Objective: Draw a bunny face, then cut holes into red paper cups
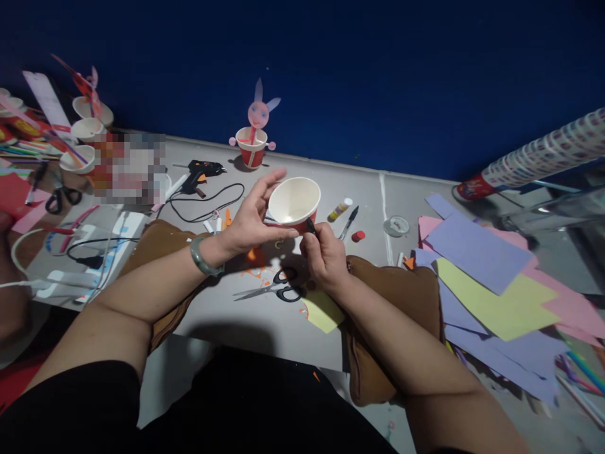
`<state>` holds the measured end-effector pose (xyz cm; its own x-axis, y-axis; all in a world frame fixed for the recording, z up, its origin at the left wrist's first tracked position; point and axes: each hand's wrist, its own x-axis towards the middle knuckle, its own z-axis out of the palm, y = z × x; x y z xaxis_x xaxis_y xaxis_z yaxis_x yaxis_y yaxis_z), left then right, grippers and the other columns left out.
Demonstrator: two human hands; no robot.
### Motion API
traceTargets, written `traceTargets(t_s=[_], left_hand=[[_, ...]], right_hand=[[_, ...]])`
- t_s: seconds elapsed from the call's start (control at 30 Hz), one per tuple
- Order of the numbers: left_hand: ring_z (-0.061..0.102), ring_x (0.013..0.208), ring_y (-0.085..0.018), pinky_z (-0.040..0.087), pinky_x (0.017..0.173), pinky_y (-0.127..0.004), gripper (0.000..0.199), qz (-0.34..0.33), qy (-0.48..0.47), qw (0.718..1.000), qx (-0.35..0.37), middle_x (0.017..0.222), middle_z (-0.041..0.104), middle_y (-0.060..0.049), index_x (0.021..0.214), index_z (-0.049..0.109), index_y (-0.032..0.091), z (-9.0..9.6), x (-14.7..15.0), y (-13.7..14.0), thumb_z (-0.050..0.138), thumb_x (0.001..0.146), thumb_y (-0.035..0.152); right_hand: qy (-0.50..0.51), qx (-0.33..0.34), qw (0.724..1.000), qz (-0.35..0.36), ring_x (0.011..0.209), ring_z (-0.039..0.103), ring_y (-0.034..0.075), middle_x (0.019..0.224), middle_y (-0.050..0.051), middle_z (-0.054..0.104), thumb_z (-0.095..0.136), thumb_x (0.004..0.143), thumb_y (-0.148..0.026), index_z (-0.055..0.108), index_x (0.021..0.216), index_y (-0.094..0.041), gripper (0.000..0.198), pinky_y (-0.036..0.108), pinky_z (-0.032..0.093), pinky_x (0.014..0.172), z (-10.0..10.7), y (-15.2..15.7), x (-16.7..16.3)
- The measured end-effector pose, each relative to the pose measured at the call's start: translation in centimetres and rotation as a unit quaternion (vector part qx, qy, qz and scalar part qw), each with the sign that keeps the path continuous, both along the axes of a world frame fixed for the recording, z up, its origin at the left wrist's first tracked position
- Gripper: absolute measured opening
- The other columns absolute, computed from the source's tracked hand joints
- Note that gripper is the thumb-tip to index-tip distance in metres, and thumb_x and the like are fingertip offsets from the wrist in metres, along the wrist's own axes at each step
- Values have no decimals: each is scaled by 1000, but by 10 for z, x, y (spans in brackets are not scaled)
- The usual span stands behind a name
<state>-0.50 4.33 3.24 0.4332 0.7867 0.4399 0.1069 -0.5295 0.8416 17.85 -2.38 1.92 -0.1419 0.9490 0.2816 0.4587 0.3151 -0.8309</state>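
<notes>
A paper cup (pixel 295 200), white inside and red outside, is tilted with its mouth toward me. My left hand (pixel 253 217) supports it from the left, thumb along its lower side and fingers at the far side. In my closed right hand (pixel 326 255) is a slim black-handled tool (pixel 311 225), its upper end against the cup's right side. Its kind is hidden by my fingers. A thin dark line shows at the cup's left edge. Below the hands lie black-handled scissors (pixel 287 291), orange paper scraps (pixel 255 257) and a yellow paper piece (pixel 324 310).
A rabbit-faced cup figure (pixel 253 148) stands by the blue wall. Left are a glue gun (pixel 201 175), power strips (pixel 120 249) and more cups (pixel 78 157). A glue stick (pixel 340 209), pen (pixel 350 221), coloured paper (pixel 477 249) and stacked cups (pixel 529 157) are right.
</notes>
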Motion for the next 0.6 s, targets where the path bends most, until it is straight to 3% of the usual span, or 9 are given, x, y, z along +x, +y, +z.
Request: traceTargets(t_s=[0.1, 0.27, 0.4, 0.6], left_hand=[[60, 122, -27, 51, 101, -41, 88, 2, 15, 1000, 8, 132, 55, -16, 133, 34, 21, 4, -5, 0, 70, 71, 71], [60, 116, -25, 51, 98, -40, 89, 46, 59, 995, 59, 128, 53, -15, 131, 31, 22, 6, -11, 1, 74, 69, 69], [60, 113, -25, 52, 95, -39, 85, 69, 91, 990, 87, 127, 53, -14, 131, 31, 23, 6, -12, 2, 75, 71, 64], [58, 119, -26, 49, 102, -40, 76, 79, 123, 982, 120, 131, 54, -14, 132, 38, 22, 9, -12, 3, 75, 75, 56]], right_hand=[[13, -13, 999, 36, 57, 48, 14, 66, -2, 54, 37, 100, -49, 48, 90, -26, 27, 30, 40, 61, 1, -2, -1], [19, -48, 995, 86, 57, 48, 14, 64, -3, 53, 36, 100, -50, 49, 90, -25, 29, 29, 41, 61, 2, -2, -3], [-25, -32, 997, 61, 58, 50, 15, 65, -1, 55, 37, 100, -47, 52, 94, -25, 27, 28, 39, 60, 2, 0, -2], [-179, 56, 982, -34, 55, 43, 15, 61, 1, 51, 40, 99, -45, 52, 85, -24, 27, 29, 25, 55, 1, 3, 1]])
